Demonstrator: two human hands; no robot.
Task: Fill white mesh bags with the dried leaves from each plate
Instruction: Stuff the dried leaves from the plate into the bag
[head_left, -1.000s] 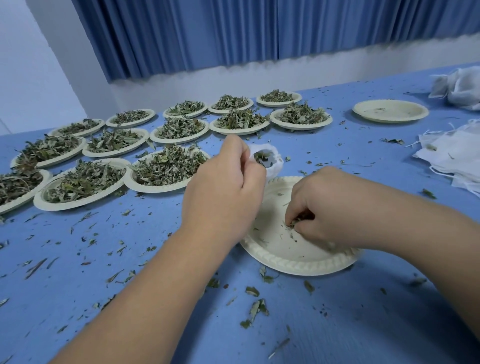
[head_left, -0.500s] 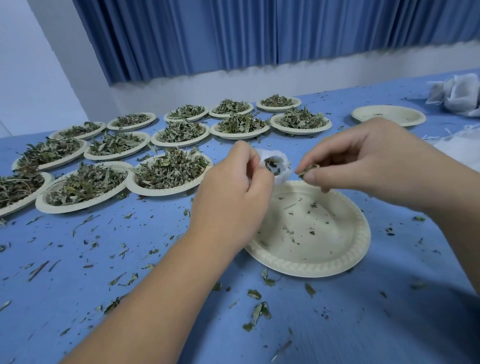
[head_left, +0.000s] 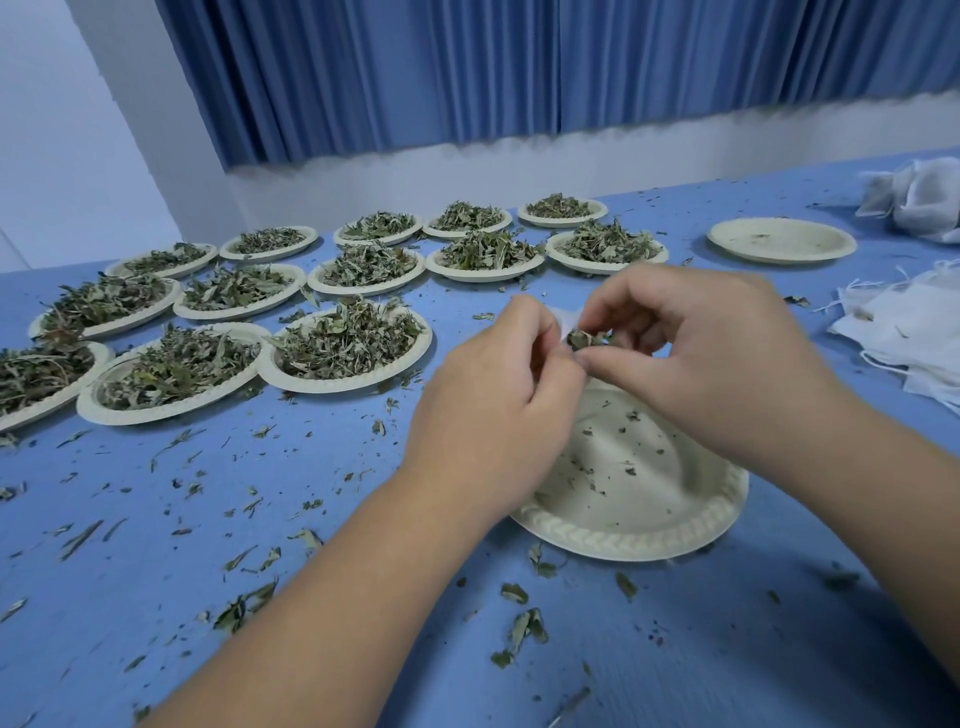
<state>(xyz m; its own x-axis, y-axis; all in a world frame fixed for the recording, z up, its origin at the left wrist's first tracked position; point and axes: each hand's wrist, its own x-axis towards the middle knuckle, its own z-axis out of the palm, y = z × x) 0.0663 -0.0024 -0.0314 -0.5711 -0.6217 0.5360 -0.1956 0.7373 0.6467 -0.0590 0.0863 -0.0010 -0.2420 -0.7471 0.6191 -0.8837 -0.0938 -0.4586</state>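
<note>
Blue table (head_left: 358, 613); bag (head_left: 564, 323) mouth toward leaves (head_left: 584, 339)

Single head-worn view — facing forward and down, near the table (head_left: 779, 649).

No readable text, label, brand, number or sign appears anywhere, neither on the plates (head_left: 631, 535) nor on the table (head_left: 156, 571).
</note>
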